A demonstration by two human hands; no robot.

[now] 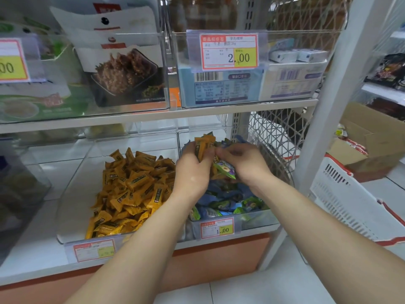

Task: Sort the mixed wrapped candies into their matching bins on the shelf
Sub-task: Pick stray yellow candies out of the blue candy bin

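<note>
Two clear bins stand side by side on the lower shelf. The left bin (72, 194) holds a heap of orange wrapped candies (131, 191). The right bin (258, 220) holds blue and green wrapped candies (228, 202). Both my hands hover over the right bin. My left hand (192, 172) grips a bunch of orange candies (203, 143) that stick up above its fingers. My right hand (243, 163) pinches a green and purple wrapped candy (225, 170) right beside the left hand; the two hands touch at the fingertips.
Price tags hang on both bin fronts (217, 230). The upper shelf (197, 113) carries clear bins of snack packs and boxes. A white post (326, 102) and wire mesh bound the right side. A white basket (350, 198) and a cardboard box (372, 141) sit on the floor to the right.
</note>
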